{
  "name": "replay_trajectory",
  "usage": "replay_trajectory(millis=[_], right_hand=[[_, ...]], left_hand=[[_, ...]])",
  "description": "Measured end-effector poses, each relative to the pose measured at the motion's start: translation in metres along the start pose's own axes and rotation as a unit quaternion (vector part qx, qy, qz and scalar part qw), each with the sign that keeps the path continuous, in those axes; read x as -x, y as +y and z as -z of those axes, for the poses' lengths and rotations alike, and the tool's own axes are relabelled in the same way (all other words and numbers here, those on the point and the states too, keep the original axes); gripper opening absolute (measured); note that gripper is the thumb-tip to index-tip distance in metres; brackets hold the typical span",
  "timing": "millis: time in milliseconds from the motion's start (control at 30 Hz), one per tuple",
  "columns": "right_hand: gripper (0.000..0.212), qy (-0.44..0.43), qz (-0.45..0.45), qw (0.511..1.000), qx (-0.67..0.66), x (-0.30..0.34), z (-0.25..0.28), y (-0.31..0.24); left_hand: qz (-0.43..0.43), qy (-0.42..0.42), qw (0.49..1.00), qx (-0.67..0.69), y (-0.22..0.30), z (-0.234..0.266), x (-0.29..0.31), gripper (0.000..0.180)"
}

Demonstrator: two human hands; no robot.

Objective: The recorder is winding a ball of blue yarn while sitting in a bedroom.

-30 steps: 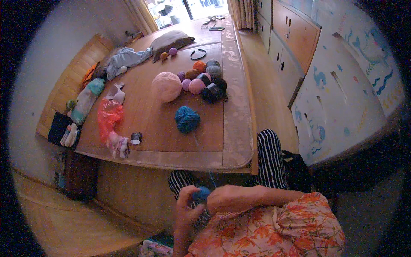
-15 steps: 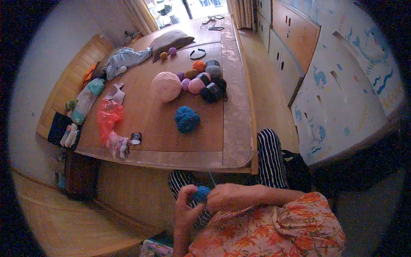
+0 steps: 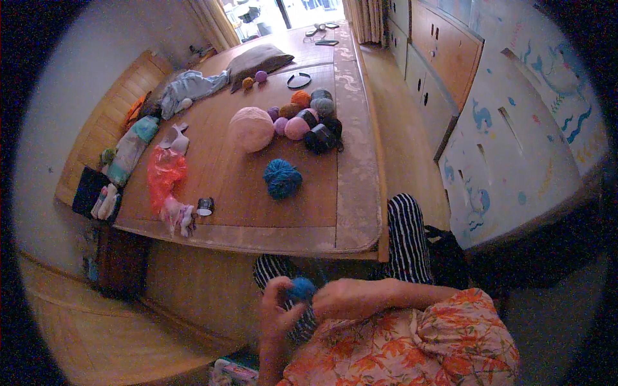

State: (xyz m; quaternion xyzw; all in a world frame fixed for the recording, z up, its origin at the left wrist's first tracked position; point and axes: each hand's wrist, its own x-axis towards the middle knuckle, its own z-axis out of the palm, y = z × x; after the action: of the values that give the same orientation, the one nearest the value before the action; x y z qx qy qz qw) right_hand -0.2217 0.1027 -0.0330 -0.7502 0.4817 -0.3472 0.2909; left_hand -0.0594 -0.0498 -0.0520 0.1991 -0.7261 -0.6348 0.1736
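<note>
My left hand (image 3: 277, 310) is curled round a small blue ball of yarn (image 3: 300, 289), low in front of my lap. Close against the ball's right side is my right hand (image 3: 336, 298), its fingers closed. A thin blue strand runs down to my right hand from the bed side; where it passes between the fingers is hidden. On the bed lies a larger blue skein of yarn (image 3: 282, 179), nearest to me among the yarns.
Behind the skein sit a big pale pink yarn ball (image 3: 251, 129) and several smaller balls, including a black one (image 3: 320, 138). A red plastic bag (image 3: 165, 170) and a small dark roll (image 3: 205, 206) lie left. The bed's front edge (image 3: 257, 239) is just ahead of my knees.
The small blue ball and my left fingers have shifted slightly left and up. My right hand has moved a little, and the strand looks fainter. The skein stays in place.
</note>
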Motion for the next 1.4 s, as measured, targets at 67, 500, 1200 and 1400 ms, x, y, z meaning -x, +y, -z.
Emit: replay_trajectory(millis=[67, 500, 1200, 1400], right_hand=[[0.012, 0.043, -0.018, 0.998, 0.034, 0.000, 0.014, -0.002], [0.012, -0.019, 0.051, 0.996, -0.070, 0.002, -0.014, 0.018], [0.007, 0.238, -0.091, 0.965, 0.067, 0.001, 0.003, 0.034], [0.010, 0.014, 0.023, 1.000, 0.000, 0.005, -0.021, 0.025]], left_hand=[[-0.015, -0.071, 0.992, -0.102, 0.005, -0.003, 0.000, 0.042], [-0.038, -0.001, 0.999, 0.015, -0.009, 0.003, -0.003, 0.048], [-0.090, -0.170, 0.981, -0.032, 0.011, -0.015, 0.001, 0.047], [-0.084, 0.000, 0.991, 0.103, 0.004, -0.009, -0.006, 0.052]])
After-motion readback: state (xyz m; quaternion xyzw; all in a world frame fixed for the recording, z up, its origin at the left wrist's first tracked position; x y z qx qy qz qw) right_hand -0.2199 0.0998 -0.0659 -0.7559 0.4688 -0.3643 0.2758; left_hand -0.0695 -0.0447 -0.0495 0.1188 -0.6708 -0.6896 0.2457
